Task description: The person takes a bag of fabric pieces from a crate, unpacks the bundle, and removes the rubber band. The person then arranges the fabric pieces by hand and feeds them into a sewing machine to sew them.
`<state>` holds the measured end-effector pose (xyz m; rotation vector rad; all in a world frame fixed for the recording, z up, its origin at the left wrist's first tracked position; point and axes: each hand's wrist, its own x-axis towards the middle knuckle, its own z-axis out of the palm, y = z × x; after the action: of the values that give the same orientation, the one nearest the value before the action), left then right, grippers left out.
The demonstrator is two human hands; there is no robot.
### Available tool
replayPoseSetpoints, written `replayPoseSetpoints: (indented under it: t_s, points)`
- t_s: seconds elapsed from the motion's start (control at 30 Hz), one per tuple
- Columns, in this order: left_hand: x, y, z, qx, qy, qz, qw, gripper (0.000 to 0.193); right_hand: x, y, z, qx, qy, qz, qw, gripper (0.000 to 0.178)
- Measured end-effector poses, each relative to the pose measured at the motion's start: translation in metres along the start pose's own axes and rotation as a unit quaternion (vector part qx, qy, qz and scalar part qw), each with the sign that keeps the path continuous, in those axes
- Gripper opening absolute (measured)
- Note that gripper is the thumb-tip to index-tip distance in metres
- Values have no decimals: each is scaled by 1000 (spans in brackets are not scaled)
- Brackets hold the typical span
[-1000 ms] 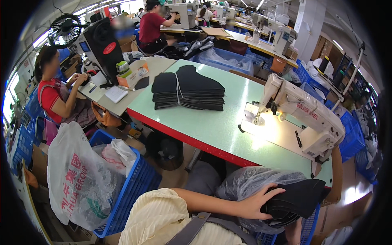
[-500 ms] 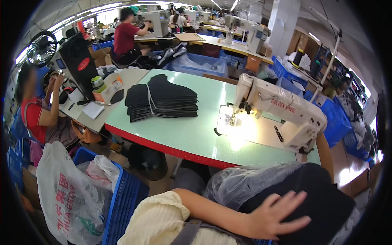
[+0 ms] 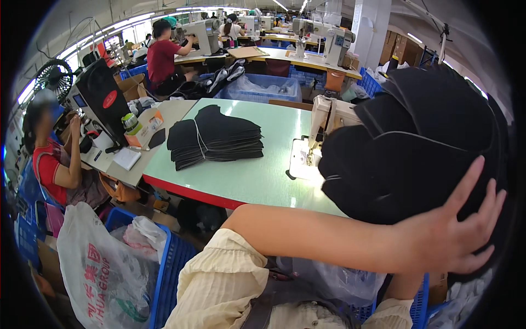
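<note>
By the left hand, spread wide, the black pieces are braced on their near right side, probably against slipping; the right hand is hidden, its grip unknowable. They are held before the sewing machine. Farther left, on the green table, a black bundle is bound by a pale tie, presumably for neatness.

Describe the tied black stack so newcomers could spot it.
Find the pale green, red-edged tabletop. On its left part, a pale tie crosses a stack of flat black pieces. Unlike the bundle of black pieces at the left hand, it rests untouched.
</note>
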<state>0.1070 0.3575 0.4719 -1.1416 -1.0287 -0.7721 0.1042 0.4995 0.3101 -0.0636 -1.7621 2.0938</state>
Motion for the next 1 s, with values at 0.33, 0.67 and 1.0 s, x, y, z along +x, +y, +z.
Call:
replayPoseSetpoints:
  t_s: [0.33,0.67,1.0]
  points:
    - [-77,-12,-37,201,-264,50,942,40,2,39,25,48,4,39,998,51]
    - [-182,39,-42,213,-237,22,947,51,-72,83,-1,80,56,137,986,48]
    - [-193,38,-60,204,-257,49,943,61,-63,92,-2,121,62,144,980,46]
